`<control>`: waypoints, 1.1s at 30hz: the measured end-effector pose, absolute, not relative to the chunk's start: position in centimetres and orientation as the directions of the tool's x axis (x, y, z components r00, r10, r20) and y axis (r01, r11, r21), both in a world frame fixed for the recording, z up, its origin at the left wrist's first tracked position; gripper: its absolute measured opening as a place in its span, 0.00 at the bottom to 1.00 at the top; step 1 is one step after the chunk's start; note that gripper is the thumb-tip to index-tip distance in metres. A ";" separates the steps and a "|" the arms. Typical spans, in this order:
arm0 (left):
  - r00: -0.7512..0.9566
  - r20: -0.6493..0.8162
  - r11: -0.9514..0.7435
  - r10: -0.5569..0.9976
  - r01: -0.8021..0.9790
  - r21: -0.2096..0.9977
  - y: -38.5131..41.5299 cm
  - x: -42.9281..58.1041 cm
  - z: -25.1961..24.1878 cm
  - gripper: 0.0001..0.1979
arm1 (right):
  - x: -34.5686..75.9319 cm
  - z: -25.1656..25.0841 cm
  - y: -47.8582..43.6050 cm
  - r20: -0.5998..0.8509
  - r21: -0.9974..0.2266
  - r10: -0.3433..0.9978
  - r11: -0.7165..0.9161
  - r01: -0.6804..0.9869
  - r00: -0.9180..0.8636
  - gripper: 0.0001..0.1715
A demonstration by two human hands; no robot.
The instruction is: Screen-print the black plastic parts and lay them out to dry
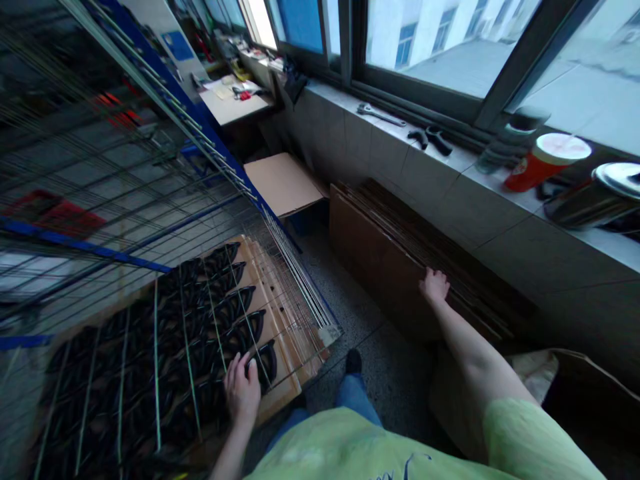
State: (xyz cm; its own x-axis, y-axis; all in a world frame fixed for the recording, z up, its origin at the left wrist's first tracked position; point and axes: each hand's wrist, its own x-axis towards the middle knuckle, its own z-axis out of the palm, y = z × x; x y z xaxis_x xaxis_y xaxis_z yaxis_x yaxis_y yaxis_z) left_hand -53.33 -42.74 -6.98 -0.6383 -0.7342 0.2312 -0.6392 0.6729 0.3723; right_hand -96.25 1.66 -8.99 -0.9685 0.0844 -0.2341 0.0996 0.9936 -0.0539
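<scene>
My left hand [241,390] rests with spread fingers against rows of curved black parts [235,327], which lie on a tan cardboard sheet [273,333]. Thin wires of a metal rack [150,180] run across the parts and the sheet. My right hand [435,285] touches the side of a stack of flattened brown cardboard sheets [380,257] leaning against the tiled wall. Neither hand visibly grips anything.
A blue-framed wire rack fills the left. Behind it stand a cardboard box [283,185] and a cluttered desk [235,100]. On the windowsill [440,150] lie a wrench [381,115], a black-handled tool [430,139], a red cup [547,160] and a metal pot [595,200].
</scene>
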 end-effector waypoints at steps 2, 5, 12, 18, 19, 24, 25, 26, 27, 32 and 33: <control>-0.629 0.215 0.658 -0.747 -0.655 0.371 -42.5 -53.6 -7.0 0.28 | -96.0 -8.8 1.3 -0.243 -0.052 0.081 0.994 0.096 -0.967 0.29; -0.625 0.204 0.649 -0.753 -0.656 0.387 -42.1 -53.6 -7.2 0.27 | -95.5 -8.9 1.0 -0.243 -0.031 0.013 0.999 0.021 -0.970 0.26; -0.633 0.219 0.657 -0.743 -0.625 0.422 -41.3 -53.0 -7.5 0.25 | -94.7 -9.8 1.4 -0.529 -0.034 -0.075 0.997 -0.067 -0.845 0.23; -0.651 0.235 0.667 -0.721 -0.562 0.488 -40.9 -53.3 -7.2 0.21 | -91.7 -7.5 -1.6 -0.545 -0.120 -0.219 0.976 -0.183 -0.809 0.21; -0.662 0.239 0.674 -0.711 -0.542 0.502 -40.9 -53.4 -7.1 0.20 | -91.2 -6.5 -2.3 -0.535 -0.126 -0.216 0.976 -0.175 -0.817 0.21; -0.736 0.297 0.738 -0.608 -0.385 0.555 -40.7 -54.4 -6.9 0.18 | -88.4 0.5 -3.9 -0.488 -0.132 -0.186 0.982 -0.139 -0.853 0.22; -0.761 0.315 0.759 -0.567 -0.335 0.559 -40.5 -54.7 -6.8 0.18 | -87.5 2.2 -3.7 -0.483 -0.126 -0.169 0.984 -0.123 -0.859 0.23; -0.788 0.335 0.781 -0.517 -0.275 0.560 -40.2 -55.0 -6.7 0.17 | -86.4 3.8 -3.4 -0.479 -0.121 -0.148 0.987 -0.102 -0.866 0.23; -0.815 0.356 0.802 -0.458 -0.206 0.560 -39.7 -55.3 -6.6 0.17 | -85.0 5.5 -2.9 -0.475 -0.116 -0.120 0.991 -0.074 -0.872 0.23; -0.888 0.433 0.785 -0.154 0.156 0.599 -36.5 -55.6 -5.5 0.14 | -75.1 13.8 -0.2 -0.435 -0.134 0.029 0.986 0.096 -0.900 0.20; -0.893 0.435 0.758 -0.116 0.203 0.619 -35.8 -55.3 -5.4 0.14 | -72.8 15.4 0.2 -0.418 -0.141 0.058 0.982 0.128 -0.907 0.20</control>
State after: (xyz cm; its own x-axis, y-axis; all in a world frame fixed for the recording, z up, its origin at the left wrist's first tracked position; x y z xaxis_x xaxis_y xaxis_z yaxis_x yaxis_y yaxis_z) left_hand -55.31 -35.78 -5.37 -0.8928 -0.1161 0.4352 0.2034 0.7582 0.6195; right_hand -72.76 0.25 15.43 -0.9067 0.0582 -0.4178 0.1280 0.9817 -0.1410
